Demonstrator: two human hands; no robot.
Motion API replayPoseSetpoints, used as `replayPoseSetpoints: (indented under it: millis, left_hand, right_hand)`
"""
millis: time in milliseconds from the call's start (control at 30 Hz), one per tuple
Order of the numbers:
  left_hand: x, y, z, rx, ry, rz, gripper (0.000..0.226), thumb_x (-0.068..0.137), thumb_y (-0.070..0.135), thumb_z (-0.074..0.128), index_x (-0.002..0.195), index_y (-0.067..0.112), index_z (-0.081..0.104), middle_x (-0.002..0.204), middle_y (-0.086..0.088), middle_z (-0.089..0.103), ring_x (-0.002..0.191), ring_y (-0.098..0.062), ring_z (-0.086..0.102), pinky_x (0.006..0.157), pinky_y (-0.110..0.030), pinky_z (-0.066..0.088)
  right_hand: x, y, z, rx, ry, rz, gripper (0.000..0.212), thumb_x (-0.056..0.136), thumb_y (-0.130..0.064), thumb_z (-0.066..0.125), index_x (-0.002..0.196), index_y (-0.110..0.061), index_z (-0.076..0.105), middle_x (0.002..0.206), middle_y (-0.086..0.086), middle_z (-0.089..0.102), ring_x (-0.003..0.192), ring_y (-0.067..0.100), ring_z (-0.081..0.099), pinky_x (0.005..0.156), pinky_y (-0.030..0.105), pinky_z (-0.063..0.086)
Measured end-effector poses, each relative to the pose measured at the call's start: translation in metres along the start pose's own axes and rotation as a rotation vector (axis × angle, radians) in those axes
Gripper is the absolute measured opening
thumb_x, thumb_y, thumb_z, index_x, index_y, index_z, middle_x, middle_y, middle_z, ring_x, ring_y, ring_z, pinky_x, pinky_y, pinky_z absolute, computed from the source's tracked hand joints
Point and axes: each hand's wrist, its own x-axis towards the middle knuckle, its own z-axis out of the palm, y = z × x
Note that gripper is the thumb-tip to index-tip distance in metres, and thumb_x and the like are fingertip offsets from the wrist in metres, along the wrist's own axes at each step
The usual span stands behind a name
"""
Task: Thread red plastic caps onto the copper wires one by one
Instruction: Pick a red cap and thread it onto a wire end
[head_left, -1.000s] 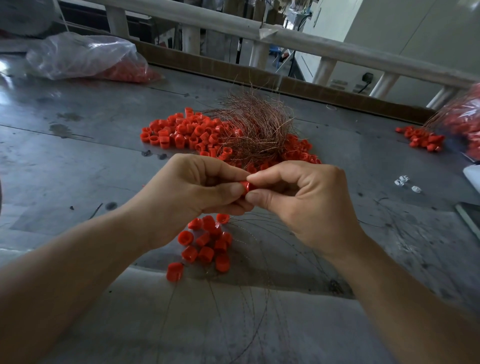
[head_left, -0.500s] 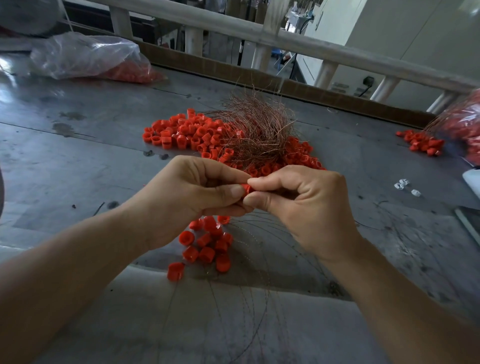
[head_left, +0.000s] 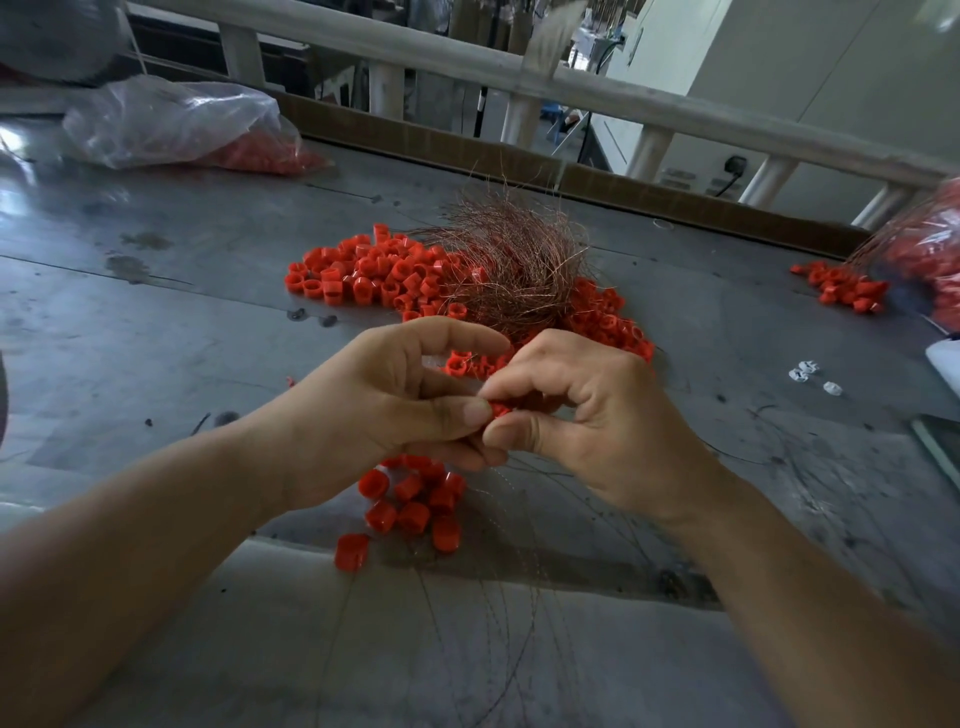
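My left hand (head_left: 384, 410) and my right hand (head_left: 587, 415) meet above the grey metal table (head_left: 156, 332), fingertips together around a small red cap (head_left: 500, 409) that mostly hides between them. Both thumbs and forefingers pinch at it. Thin copper wires (head_left: 498, 623) trail from the hands toward me over the table. A tangled bundle of copper wire (head_left: 514, 265) lies behind the hands on a spread of loose red caps (head_left: 363, 270). A small cluster of red caps (head_left: 415, 504) lies just below my left hand.
A clear plastic bag (head_left: 171, 124) with red caps lies at the back left. More red caps (head_left: 841, 286) and another bag (head_left: 930, 249) sit at the right edge. Small white pieces (head_left: 808, 371) lie right of my hands. A wooden railing (head_left: 519, 67) runs behind the table.
My left forefinger has lifted away from the thumb, opening a gap above the cap. My right hand has tilted, its fingers curling more over the cap. Both hands stay in the same spot.
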Motion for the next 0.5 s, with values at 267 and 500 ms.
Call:
replayPoseSetpoints:
  millis: [267, 500]
  left_hand:
    - [-0.003, -0.006, 0.012, 0.155, 0.051, 0.186, 0.066, 0.058, 0.032, 0.077, 0.117, 0.041, 0.048, 0.076, -0.009, 0.071, 0.068, -0.02, 0.07, 0.062, -0.024, 0.054]
    - [-0.007, -0.004, 0.013, 0.17, -0.011, 0.217, 0.059, 0.069, 0.022, 0.066, 0.122, 0.034, 0.045, 0.07, -0.006, 0.069, 0.066, -0.019, 0.069, 0.058, -0.023, 0.053]
  right_hand:
    - [-0.002, -0.005, 0.003, -0.077, 0.033, -0.036, 0.007, 0.08, -0.014, 0.06, 0.081, -0.008, 0.063, 0.079, -0.015, 0.047, 0.072, 0.001, 0.049, 0.066, 0.013, 0.04]
    - [-0.004, -0.01, 0.005, -0.038, 0.007, -0.026, 0.006, 0.078, -0.009, 0.061, 0.073, -0.012, 0.06, 0.076, -0.018, 0.047, 0.071, -0.001, 0.048, 0.065, 0.013, 0.04]
